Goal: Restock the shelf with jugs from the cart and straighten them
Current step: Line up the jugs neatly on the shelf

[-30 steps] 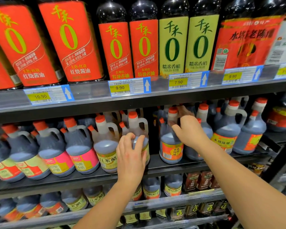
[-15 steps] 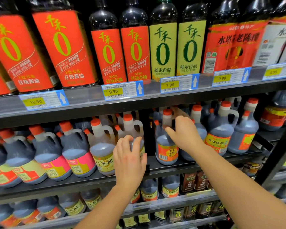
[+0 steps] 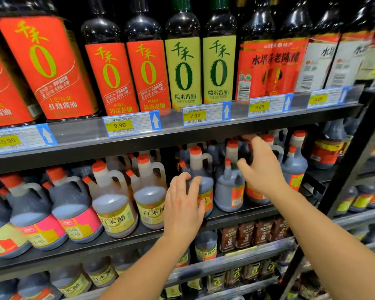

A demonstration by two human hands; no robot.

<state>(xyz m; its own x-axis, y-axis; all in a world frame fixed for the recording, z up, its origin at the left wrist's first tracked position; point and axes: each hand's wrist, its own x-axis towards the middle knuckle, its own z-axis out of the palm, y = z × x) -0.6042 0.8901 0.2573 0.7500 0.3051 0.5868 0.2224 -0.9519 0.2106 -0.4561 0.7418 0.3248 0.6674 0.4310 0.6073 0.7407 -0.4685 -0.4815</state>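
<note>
— Jugs [image 3: 30,211] line the middle shelf [image 3: 78,249], do they?
— They do. They stand upright with orange caps, several rows deep. At the left are the pink-label jugs [image 3: 78,221], dark inside. Just right of them stand two yellow-label jugs [image 3: 117,215], paler and brownish, side by side.
— And the left hand [image 3: 182,206]?
— It lies on the near face of a dark jug [image 3: 205,185] with an orange label, just right of the yellow ones. Its fingers [image 3: 183,180] are nearly straight and close together, laid up against the jug's shoulder, and the thumb touches the label. It presses rather than clasps.
— What stands between the hands?
— One turned jug [image 3: 227,191], barcode facing out and upright, with neither hand on it.
— The right hand [image 3: 263,172]?
— It is higher and farther in. The thumb is splayed wide toward the turned jug. The fingers [image 3: 257,144] reach over the top of a covered jug [image 3: 252,194], whose orange label shows below the wrist. I cannot tell whether they close on it.
— Further right?
— An end jug [image 3: 294,169] stands near the black upright [image 3: 351,165]. Above, tall bottles [image 3: 182,68] and price tags [image 3: 119,126] sit on the upper shelf [image 3: 268,124].
</note>
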